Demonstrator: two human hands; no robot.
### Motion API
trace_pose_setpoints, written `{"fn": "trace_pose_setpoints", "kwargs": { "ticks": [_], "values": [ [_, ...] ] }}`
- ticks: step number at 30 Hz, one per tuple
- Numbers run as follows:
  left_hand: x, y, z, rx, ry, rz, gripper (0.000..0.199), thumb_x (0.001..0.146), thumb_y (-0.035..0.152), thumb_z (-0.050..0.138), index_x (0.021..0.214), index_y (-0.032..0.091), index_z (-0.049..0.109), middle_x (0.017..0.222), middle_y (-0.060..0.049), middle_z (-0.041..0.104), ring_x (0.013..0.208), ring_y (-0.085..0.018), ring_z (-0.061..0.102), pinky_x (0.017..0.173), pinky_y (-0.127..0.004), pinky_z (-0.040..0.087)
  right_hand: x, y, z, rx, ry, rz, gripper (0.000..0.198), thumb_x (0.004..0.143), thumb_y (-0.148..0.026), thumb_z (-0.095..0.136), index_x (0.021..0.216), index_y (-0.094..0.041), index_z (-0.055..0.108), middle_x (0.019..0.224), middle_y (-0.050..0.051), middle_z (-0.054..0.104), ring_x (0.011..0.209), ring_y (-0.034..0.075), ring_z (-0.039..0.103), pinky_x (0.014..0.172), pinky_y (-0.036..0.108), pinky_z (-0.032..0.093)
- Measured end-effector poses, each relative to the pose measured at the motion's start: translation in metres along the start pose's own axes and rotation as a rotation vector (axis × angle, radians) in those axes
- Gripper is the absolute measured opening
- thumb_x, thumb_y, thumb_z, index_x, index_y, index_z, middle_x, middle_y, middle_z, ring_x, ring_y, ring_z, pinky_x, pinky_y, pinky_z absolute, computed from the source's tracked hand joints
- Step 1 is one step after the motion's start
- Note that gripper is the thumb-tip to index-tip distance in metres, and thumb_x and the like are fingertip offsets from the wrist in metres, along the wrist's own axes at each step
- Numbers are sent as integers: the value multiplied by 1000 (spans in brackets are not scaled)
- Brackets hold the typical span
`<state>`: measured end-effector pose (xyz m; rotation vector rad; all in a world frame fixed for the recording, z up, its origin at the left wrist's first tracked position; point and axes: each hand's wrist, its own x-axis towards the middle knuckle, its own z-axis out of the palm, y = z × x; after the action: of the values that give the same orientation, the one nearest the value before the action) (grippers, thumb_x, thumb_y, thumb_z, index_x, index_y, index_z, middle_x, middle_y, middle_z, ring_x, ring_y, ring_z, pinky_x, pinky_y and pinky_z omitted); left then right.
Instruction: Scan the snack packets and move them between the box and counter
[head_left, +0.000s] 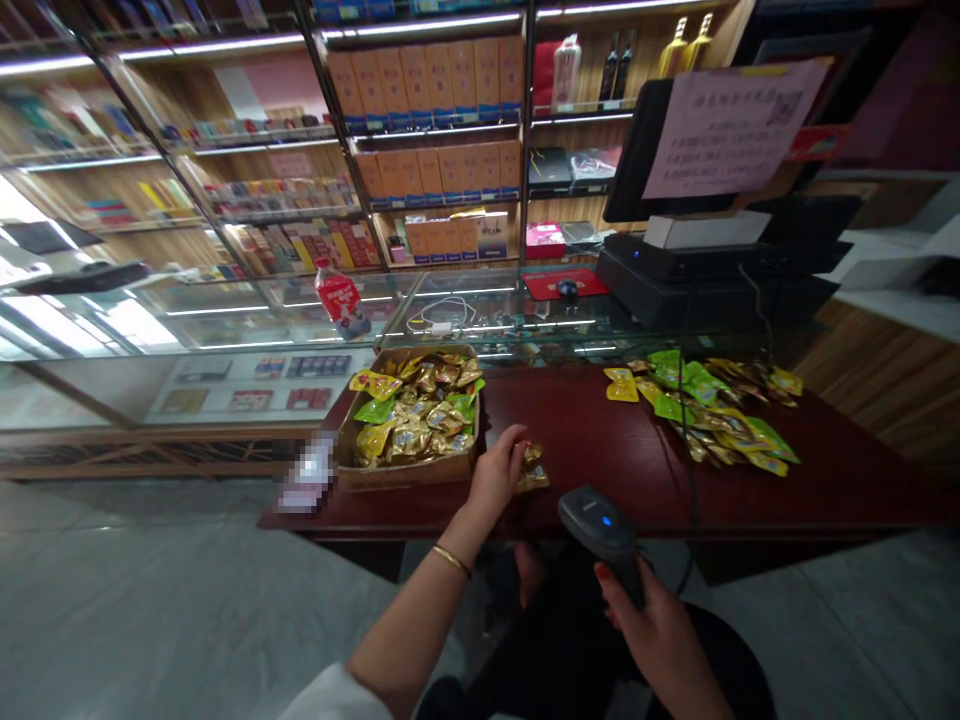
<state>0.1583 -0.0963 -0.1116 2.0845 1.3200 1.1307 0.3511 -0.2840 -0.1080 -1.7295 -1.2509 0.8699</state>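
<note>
My left hand (498, 466), with a gold bangle on its wrist, is at the table beside the box. Its fingers are curled around the edge of a small gold snack packet (534, 478), partly hidden behind them. In my right hand (646, 612) is a black barcode scanner (600, 522) with a lit blue light, held above the table's front edge. Just left of my left hand stands an open cardboard box (409, 475) filled with gold, yellow and green snack packets. A loose pile of similar packets (712, 410) lies on the right side of the table.
A black cable (681, 390) hangs across the right pile. Behind the dark red table (577, 420) is a glass counter with a red-labelled bottle (341, 300), a mouse (567, 288) and a monitor (637, 150). A blurred-out object (307, 478) lies at the table's left edge.
</note>
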Motion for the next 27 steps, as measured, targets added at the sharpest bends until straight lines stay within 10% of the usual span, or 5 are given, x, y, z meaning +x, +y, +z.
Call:
{"fn": "trace_pose_setpoints", "kwargs": {
  "ticks": [17, 27],
  "values": [
    [4, -15, 11, -169, 9, -112, 17, 98, 23, 48, 104, 22, 64, 95, -3, 73, 83, -14, 69, 78, -22, 50, -21, -7, -10, -127, 9, 22, 52, 88, -68, 52, 104, -23, 73, 51, 0, 67, 60, 25, 73, 53, 26, 53],
    [5, -22, 19, -240, -64, -226, 26, 91, 29, 56, 114, 18, 64, 72, 2, 64, 59, -12, 56, 57, -20, 42, -16, -4, -12, -64, 13, -46, 50, 88, -65, 55, 109, -23, 73, 75, 6, 80, 82, 27, 78, 67, 26, 61]
  ]
}}
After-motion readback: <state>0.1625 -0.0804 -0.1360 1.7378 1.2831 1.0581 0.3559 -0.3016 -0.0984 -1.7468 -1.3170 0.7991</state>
